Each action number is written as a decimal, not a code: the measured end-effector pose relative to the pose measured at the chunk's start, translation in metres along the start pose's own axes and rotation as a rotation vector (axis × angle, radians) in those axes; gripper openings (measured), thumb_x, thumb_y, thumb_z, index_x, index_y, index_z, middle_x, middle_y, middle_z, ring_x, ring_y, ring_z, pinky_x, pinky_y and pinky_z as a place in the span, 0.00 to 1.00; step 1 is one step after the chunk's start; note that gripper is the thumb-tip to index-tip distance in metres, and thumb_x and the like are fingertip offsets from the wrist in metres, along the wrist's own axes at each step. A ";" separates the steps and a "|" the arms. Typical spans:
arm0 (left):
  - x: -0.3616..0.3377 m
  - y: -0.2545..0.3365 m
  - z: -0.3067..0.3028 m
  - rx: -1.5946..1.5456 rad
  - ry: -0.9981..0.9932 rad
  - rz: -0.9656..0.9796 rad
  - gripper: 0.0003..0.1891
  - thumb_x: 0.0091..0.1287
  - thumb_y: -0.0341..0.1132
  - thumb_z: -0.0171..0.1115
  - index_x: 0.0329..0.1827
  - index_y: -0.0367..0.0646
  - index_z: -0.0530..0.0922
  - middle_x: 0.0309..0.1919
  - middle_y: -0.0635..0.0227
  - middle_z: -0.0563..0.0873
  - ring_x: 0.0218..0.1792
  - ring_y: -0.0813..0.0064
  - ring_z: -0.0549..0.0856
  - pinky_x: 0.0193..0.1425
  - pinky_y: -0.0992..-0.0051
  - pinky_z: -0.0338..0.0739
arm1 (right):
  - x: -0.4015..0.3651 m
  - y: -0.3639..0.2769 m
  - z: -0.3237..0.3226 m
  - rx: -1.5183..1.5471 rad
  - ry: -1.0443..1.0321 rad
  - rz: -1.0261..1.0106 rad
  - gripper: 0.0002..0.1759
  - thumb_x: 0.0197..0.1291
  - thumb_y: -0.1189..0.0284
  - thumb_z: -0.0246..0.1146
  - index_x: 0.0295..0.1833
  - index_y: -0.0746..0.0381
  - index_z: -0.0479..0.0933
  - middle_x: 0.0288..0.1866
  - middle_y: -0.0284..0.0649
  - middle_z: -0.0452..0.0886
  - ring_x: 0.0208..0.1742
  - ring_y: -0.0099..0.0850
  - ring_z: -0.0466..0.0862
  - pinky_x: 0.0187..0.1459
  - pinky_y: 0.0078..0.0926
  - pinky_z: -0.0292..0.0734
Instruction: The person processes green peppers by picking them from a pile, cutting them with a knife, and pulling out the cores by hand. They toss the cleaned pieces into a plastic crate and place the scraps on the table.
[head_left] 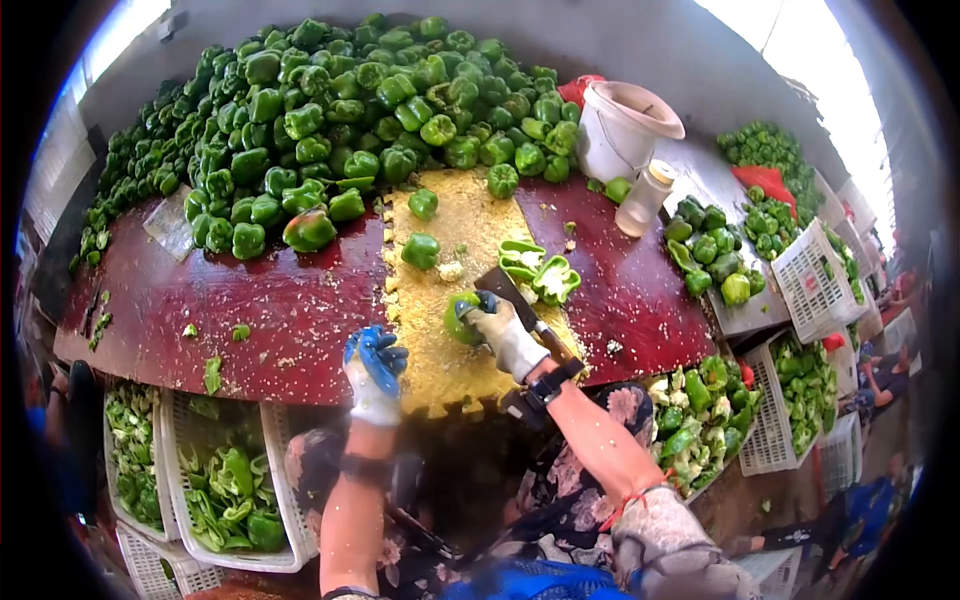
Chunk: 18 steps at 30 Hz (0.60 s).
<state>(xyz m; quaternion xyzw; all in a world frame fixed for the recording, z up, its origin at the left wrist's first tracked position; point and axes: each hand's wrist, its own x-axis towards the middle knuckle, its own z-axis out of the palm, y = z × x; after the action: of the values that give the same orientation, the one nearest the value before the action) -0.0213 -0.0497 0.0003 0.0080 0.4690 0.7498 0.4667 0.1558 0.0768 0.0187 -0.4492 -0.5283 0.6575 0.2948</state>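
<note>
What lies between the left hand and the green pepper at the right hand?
In the head view, only yellow cutting board strewn with pale seeds separates the left hand from the green pepper beside the right hand and its cleaver.

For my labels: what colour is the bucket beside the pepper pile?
The bucket is white, seen best in the head view.

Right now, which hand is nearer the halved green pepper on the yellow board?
Right. The right hand, gripping a cleaver, is just below the halved green pepper; the left hand is farther, at the board's near left corner.
</note>
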 end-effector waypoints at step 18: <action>-0.014 -0.017 0.001 -0.044 -0.113 -0.013 0.15 0.71 0.43 0.59 0.56 0.46 0.78 0.38 0.67 0.84 0.31 0.71 0.83 0.33 0.74 0.76 | 0.043 -0.103 -0.064 -1.254 0.466 -0.158 0.25 0.71 0.59 0.58 0.69 0.59 0.72 0.63 0.48 0.81 0.57 0.41 0.85 0.62 0.44 0.79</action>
<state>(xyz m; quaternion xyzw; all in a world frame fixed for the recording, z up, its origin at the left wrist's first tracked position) -0.0018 -0.0568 -0.0051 0.0371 0.4252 0.7552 0.4975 0.1861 0.1693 0.1028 -0.6255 -0.7639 0.0888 0.1317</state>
